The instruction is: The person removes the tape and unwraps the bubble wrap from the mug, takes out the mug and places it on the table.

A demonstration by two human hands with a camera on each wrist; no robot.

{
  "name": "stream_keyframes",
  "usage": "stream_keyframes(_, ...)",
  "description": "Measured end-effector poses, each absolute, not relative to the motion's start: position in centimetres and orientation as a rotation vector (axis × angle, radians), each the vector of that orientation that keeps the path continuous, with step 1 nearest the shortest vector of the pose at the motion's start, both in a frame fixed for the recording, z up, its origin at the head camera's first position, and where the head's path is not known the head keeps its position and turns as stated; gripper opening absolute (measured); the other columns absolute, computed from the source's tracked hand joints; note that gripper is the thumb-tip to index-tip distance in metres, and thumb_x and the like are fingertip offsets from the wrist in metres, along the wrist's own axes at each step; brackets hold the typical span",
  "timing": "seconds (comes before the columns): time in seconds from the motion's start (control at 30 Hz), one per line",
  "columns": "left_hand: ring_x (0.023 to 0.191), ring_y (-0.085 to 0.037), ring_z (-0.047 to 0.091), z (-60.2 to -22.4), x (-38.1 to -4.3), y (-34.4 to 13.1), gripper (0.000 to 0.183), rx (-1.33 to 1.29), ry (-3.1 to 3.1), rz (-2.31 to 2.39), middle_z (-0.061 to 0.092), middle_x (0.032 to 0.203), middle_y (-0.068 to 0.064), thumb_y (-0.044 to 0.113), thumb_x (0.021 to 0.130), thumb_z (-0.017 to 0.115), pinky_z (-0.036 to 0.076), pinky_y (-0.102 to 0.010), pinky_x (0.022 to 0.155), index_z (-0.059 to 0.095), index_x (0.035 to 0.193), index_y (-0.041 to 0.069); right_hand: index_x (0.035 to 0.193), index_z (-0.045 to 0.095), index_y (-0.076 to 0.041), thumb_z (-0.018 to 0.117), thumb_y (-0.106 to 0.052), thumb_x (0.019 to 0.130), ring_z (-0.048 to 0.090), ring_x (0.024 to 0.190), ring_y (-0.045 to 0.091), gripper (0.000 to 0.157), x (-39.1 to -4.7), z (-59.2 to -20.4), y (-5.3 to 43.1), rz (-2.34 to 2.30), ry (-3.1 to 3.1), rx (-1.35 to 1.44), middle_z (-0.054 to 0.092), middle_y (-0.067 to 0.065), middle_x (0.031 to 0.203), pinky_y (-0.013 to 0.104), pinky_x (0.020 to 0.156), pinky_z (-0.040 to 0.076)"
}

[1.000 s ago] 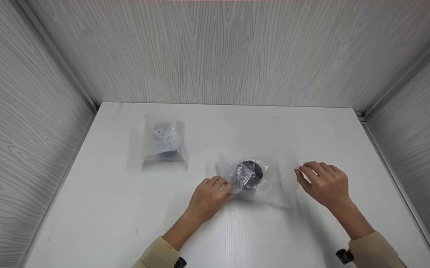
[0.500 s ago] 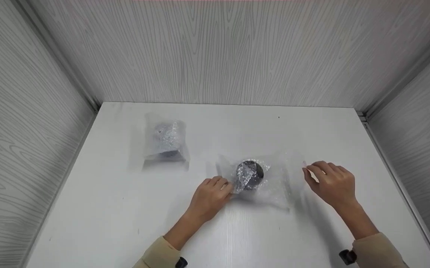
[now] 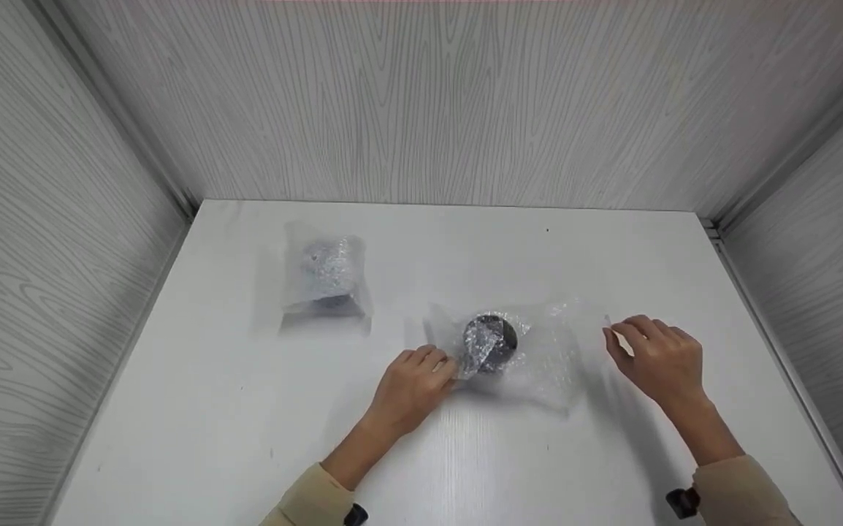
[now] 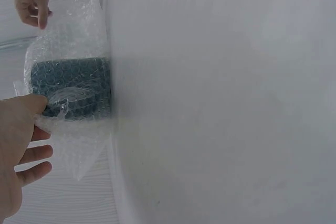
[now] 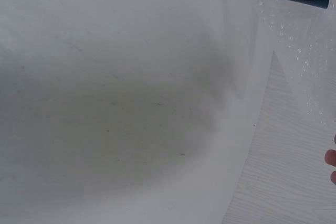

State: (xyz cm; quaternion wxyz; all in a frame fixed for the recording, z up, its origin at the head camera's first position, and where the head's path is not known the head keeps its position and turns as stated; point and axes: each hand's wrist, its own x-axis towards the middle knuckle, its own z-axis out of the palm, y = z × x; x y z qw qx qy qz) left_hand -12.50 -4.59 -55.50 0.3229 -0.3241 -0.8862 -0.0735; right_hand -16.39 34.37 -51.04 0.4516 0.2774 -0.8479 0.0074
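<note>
A bubble-wrap bag (image 3: 549,365) lies at the middle of the table with a dark cylinder (image 3: 502,340) inside it. My left hand (image 3: 410,383) grips the bag's left end; in the left wrist view its thumb presses the plastic beside the cylinder while the other fingers reach underneath. To the right, the thumb and fingertips of my right hand (image 3: 657,358) pinch a small piece of thin clear film (image 3: 608,320), just off the bag's right end. The right wrist view catches only some fingertips at its right edge.
A second bubble-wrapped package (image 3: 328,270) with a dark object inside lies farther back on the left of the white table (image 3: 188,409). Wood-grain panels (image 3: 421,102) rise behind the table and along both sides.
My right hand has moved rightward with the clear film, away from the bag. The bag's right end has shifted slightly and spread. My left hand has stayed in place.
</note>
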Motion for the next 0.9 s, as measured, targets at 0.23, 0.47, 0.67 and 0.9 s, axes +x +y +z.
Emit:
stream_keyframes(0.23, 0.099, -0.016, 0.074, -55.4, -12.5, -4.6, 0.019, -0.842, -2.319, -0.180, 0.073, 0.097, 0.004, 0.030, 0.090, 0.083, 0.061, -0.029, 0.079, 0.069, 0.097, 0.018, 0.082, 0.075, -0.001, 0.076, -0.015, 0.086, 0.064, 0.049, 0.029, 0.015, -16.5, -51.4, 35.2, 0.002, -2.146, 0.658, 0.074, 0.013, 0.074, 0.037, 0.039, 0.044)
stream_keyframes(0.47, 0.098, -0.017, 0.074, -55.5, -12.6, -4.6, 0.020, -0.842, -2.301, -0.224, 0.073, 0.096, 0.004, 0.030, 0.088, 0.084, 0.061, -0.029, 0.078, 0.069, 0.097, 0.018, 0.082, 0.076, -0.002, 0.082, -0.015, 0.083, 0.064, 0.048, 0.028, 0.014, -16.6, -52.0, 35.8, -0.012, -2.218, 0.621, 0.074, 0.013, 0.075, 0.035, 0.039, 0.044)
stream_keyframes(0.67, 0.098, -0.016, 0.074, -55.5, -12.5, -4.6, 0.019, -0.845, -2.311, -0.201, 0.074, 0.096, 0.004, 0.030, 0.090, 0.082, 0.061, -0.029, 0.079, 0.070, 0.097, 0.018, 0.083, 0.076, -0.003, 0.082, -0.017, 0.084, 0.062, 0.046, 0.027, 0.016, -16.6, -52.7, 36.4, -0.031, -2.286, 0.579, 0.075, 0.014, 0.075, 0.034, 0.039, 0.044)
stream_keyframes(0.9, 0.099, -0.016, 0.074, -55.6, -12.6, -4.6, 0.019, -0.846, -2.318, -0.189, 0.074, 0.097, 0.005, 0.031, 0.089, 0.083, 0.061, -0.029, 0.079, 0.071, 0.098, 0.019, 0.084, 0.078, -0.004, 0.088, -0.015, 0.077, 0.056, 0.042, 0.023, 0.017, -16.7, -53.6, 36.8, 0.077, -2.297, 0.536, 0.076, 0.012, 0.076, 0.029, 0.039, 0.035)
